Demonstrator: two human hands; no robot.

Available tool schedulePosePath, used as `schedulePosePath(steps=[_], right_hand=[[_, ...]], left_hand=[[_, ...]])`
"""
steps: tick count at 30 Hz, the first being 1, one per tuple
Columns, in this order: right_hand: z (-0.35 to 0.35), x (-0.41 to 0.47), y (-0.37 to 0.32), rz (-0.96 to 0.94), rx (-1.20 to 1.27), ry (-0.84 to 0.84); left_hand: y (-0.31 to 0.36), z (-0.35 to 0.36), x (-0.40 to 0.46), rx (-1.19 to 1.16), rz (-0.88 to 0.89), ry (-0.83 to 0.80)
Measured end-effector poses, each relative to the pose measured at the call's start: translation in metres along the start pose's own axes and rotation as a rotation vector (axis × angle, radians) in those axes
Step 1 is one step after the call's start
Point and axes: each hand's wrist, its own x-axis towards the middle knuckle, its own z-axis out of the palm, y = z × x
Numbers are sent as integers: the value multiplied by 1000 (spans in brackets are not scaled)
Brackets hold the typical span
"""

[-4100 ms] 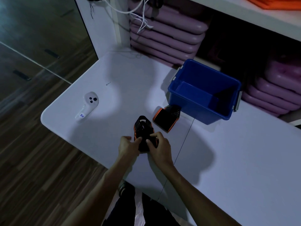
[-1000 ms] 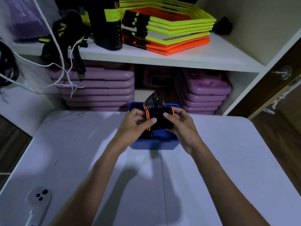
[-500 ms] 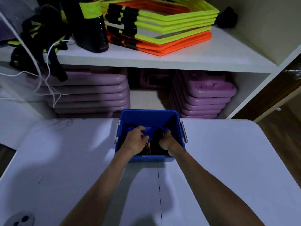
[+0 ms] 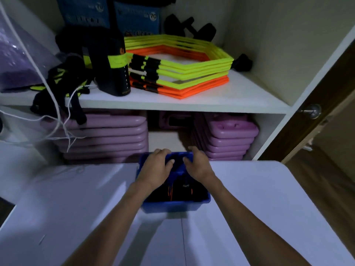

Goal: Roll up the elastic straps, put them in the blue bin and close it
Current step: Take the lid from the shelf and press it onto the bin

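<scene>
The blue bin (image 4: 175, 205) sits on the white worktop (image 4: 249, 189), its far rim close under the shelf (image 4: 192, 104). The black-and-orange elastic straps (image 4: 179, 190) lie inside the bin. Both hands reach over its far end: left hand (image 4: 156, 169) and right hand (image 4: 196, 166), fingers loosely curled, holding nothing I can make out. Purple stacked boards (image 4: 224, 139) crowd just behind the bin; bare worktop lies on either side.

One blue bin (image 4: 173, 205) on the white table (image 4: 249, 208), holding what look like two rolled black-and-orange straps (image 4: 179, 189), though the dim interior blurs the count; two hands over it, left hand (image 4: 156, 169) and right hand (image 4: 197, 166). Two stacks of purple boards: left stack (image 4: 107, 137), right stack (image 4: 228, 137). One pile of hexagon rings (image 4: 184, 66) on the shelf (image 4: 221, 102), one door knob (image 4: 313, 111).
</scene>
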Motion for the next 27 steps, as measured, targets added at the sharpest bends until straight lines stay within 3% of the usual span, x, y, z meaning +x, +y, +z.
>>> schedulePosePath(steps=[7, 13, 20, 24, 27], right_hand=[[-180, -14, -76, -114, -376, 540], [-373, -61, -156, -129, -455, 861], [-509, -59, -207, -177, -426, 1138], [-552, -22, -227, -142, -409, 1222], [-573, 16, -236, -110, -382, 1180]], left_hand=[[141, -116, 79, 92, 481, 253], [308, -220, 126, -2, 780, 495], [432, -285, 158, 62, 842, 584], [464, -296, 185, 131, 830, 607], [468, -298, 208, 147, 835, 632]])
